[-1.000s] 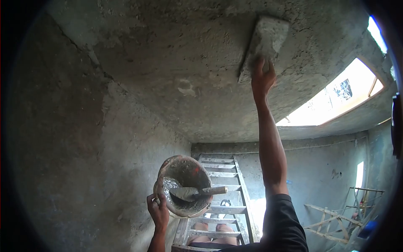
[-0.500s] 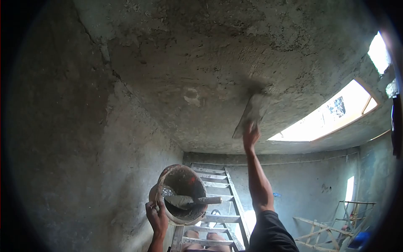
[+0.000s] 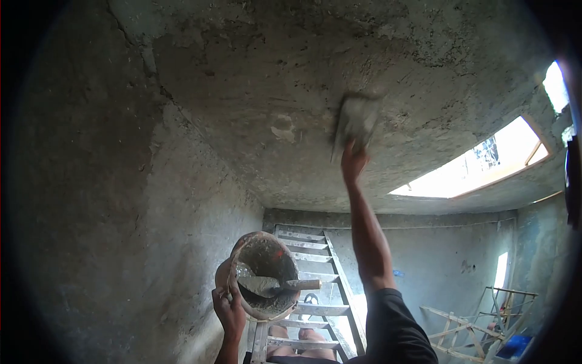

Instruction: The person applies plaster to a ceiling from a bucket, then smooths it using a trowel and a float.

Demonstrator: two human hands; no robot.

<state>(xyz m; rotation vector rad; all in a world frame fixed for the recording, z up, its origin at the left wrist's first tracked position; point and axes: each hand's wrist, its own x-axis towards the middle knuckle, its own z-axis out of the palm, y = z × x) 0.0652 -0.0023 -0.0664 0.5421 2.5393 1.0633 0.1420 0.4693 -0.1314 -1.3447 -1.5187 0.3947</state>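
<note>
My right hand (image 3: 353, 161) is raised overhead and grips a grey plastering float (image 3: 354, 120), pressed flat against the rough cement ceiling (image 3: 291, 67). The float is blurred. My left hand (image 3: 229, 312) holds the rim of a round mortar pan (image 3: 262, 274) at chest height. Wet grey mortar lies in the pan, and a trowel (image 3: 276, 284) with a wooden handle rests across it.
A mortar-spattered ladder (image 3: 312, 285) stands below me, with my knees just above its lower rungs. A rough wall (image 3: 109, 212) rises on the left. A bright window opening (image 3: 485, 164) is at the upper right. Wooden trestles (image 3: 485, 321) stand at the lower right.
My right hand swept the float along the ceiling from the upper right toward me, then slightly up and left. The pan in my left hand stayed roughly in place.
</note>
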